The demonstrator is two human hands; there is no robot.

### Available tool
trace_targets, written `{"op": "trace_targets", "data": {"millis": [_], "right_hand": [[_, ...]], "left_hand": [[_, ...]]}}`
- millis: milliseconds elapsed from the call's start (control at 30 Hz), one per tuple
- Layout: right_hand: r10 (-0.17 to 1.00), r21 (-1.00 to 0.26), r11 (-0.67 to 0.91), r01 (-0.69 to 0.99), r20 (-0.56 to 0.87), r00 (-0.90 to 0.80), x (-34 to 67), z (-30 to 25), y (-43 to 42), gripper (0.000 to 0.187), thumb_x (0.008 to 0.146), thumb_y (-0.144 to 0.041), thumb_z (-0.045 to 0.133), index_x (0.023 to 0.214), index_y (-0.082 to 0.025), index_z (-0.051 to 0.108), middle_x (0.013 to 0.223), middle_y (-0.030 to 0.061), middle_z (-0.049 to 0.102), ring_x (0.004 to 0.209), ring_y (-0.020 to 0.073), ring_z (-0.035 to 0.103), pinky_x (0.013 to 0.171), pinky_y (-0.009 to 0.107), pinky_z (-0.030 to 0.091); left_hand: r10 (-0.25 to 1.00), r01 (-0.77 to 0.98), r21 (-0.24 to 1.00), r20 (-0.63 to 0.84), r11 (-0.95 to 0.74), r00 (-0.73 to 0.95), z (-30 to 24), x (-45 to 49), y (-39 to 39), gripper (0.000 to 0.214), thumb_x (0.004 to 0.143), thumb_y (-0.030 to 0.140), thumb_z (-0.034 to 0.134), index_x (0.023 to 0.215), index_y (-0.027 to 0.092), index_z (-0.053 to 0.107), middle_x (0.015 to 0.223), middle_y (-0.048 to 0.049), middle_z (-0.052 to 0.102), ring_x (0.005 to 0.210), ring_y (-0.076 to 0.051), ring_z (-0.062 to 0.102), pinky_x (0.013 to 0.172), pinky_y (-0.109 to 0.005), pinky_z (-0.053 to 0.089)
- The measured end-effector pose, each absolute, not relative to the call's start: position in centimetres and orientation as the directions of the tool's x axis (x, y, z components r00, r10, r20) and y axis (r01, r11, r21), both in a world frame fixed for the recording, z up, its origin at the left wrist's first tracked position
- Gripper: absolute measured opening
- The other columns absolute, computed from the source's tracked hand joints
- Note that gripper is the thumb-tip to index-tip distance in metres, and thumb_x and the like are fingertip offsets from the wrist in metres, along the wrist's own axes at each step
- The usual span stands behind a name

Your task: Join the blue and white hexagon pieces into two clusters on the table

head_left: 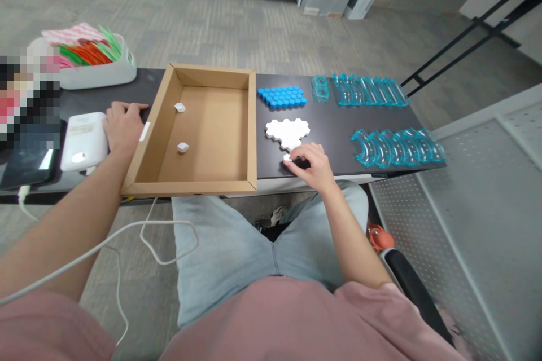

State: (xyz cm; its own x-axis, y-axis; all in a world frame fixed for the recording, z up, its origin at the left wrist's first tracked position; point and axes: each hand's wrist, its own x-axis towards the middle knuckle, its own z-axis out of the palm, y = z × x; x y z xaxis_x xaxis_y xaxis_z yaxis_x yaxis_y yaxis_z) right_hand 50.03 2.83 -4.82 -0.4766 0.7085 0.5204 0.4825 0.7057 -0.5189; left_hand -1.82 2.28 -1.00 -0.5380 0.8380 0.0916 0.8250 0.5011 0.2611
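A shallow cardboard box [249,130] lies on the black table [334,141] with two small white hexagon pieces [182,147] inside it. To its right sits a cluster of white hexagon pieces [288,131], and behind that a cluster of blue hexagon pieces [282,96]. My right hand [311,164] rests at the near edge of the white cluster, its fingertips pinching one white piece [287,157] on the table. My left hand [123,126] lies flat on the table against the box's left wall, holding nothing.
Two rows of clear teal curved pieces [396,146] lie at the right end. A white power bank [83,140] with a cable, a phone [25,166] and a white tray of coloured sticks [91,59] sit to the left. A metal shelf stands at right.
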Motion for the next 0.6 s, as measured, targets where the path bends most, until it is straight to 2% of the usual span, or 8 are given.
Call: {"op": "trace_targets", "data": {"millis": [167,333,600], "right_hand": [[0.726,-0.474,0.688,0.55,0.445,-0.525,49.9,-4.85,2.85,0.02,0.114,-0.048,0.082,0.105,-0.031,0.082,0.111,0.0063,0.09,0.1,0.0304,0.074,0.093,0.049,0.049],[0.701,-0.416,0.71,0.568,0.5,-0.509,49.95,-5.25,3.01,0.011,0.115,-0.042,0.082,0.114,-0.032,0.086,0.117,0.0068,0.089,0.106,0.0306,0.073,0.095,0.048,0.049],[0.709,-0.416,0.697,0.584,0.522,-0.474,49.76,-5.47,3.16,0.011,0.116,-0.038,0.081,0.112,-0.031,0.088,0.112,0.007,0.085,0.103,0.0292,0.072,0.094,0.048,0.049]], "left_hand": [[0.83,0.819,0.249,0.089,0.517,-0.551,-0.8,-1.56,2.3,0.061,0.117,0.031,0.042,0.168,0.016,0.072,0.17,-0.0295,0.058,0.159,-0.045,0.052,0.136,-0.064,0.042],[0.83,0.817,0.241,0.072,0.524,-0.554,-0.64,-1.69,2.38,0.061,0.115,0.031,0.046,0.168,0.017,0.073,0.169,-0.0282,0.058,0.157,-0.044,0.053,0.135,-0.062,0.045],[0.831,0.819,0.26,0.09,0.512,-0.548,-0.97,-1.86,2.39,0.063,0.113,0.03,0.046,0.167,0.016,0.073,0.169,-0.0273,0.058,0.154,-0.044,0.051,0.135,-0.063,0.043]]}}
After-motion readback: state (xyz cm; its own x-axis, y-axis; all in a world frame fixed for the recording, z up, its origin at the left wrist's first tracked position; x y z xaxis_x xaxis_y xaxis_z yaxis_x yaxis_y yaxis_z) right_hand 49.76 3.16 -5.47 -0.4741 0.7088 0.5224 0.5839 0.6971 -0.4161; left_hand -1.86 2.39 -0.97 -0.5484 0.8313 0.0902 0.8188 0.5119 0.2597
